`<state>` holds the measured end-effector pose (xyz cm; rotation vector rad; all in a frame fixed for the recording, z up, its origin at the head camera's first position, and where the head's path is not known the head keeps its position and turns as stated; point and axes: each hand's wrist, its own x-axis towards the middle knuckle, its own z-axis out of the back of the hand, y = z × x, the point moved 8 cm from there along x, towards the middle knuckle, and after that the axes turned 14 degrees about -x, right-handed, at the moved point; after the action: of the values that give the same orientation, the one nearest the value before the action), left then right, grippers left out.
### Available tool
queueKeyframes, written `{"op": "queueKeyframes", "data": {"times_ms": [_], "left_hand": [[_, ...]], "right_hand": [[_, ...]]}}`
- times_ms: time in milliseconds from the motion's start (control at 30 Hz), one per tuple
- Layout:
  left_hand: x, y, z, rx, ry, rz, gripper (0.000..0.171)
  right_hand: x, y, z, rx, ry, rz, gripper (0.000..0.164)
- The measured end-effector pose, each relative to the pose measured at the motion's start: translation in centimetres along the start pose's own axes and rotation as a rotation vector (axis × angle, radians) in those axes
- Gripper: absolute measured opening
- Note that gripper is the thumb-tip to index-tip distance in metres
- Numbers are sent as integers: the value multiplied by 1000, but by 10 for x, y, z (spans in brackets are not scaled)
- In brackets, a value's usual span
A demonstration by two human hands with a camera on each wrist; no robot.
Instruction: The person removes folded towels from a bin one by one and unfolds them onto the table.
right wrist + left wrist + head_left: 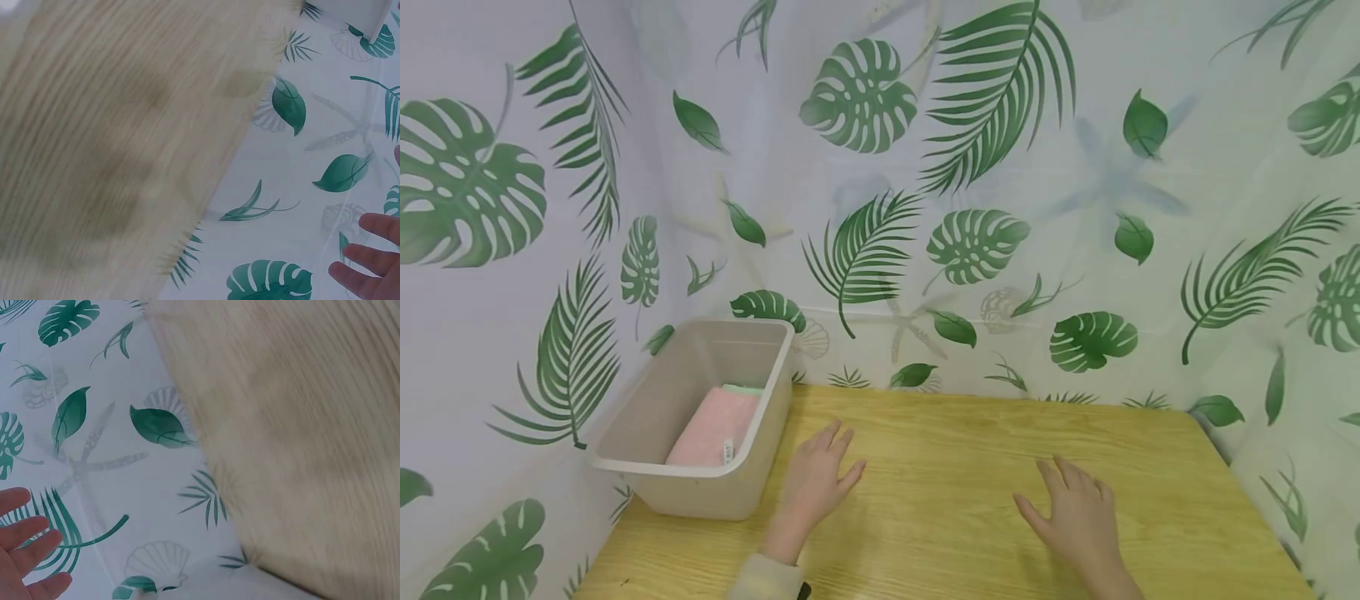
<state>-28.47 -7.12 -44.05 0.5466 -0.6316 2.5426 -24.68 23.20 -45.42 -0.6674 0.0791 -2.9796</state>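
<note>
My left hand [816,477] hovers over the wooden table with its fingers spread, just right of a beige plastic bin [700,493]. Inside that bin lies a folded pink cloth [715,425] with a small white tag, and a strip of green cloth [743,389] peeks out behind it. On the other side, my right hand [1075,517] is held above the table, fingers extended and holding nothing. Fingertips of the left hand [28,550] enter the left wrist view from the left. In the right wrist view, fingers [369,256] show at the right edge.
The yellowish wooden table [940,500] runs back to a white curtain [880,183] printed with green leaves, which also hangs along the left and right sides. At the table's back left corner, the bin stands close to the curtain.
</note>
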Motion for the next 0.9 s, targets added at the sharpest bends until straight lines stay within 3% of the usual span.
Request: {"op": "queueKeyframes", "data": {"times_ms": [133, 300, 600, 900], "left_hand": [[-3, 5, 18, -17, -45, -19, 48], [-6, 21, 46, 12, -98, -20, 50], [-24, 82, 88, 64, -66, 136, 56], [-44, 126, 116, 50, -115, 186, 58]], "right_hand": [[-4, -2, -6, 7, 64, -20, 63], [-9, -6, -6, 17, 76, -39, 64], [-16, -10, -17, 44, 126, -59, 73], [-15, -9, -18, 48, 129, -60, 72]]}}
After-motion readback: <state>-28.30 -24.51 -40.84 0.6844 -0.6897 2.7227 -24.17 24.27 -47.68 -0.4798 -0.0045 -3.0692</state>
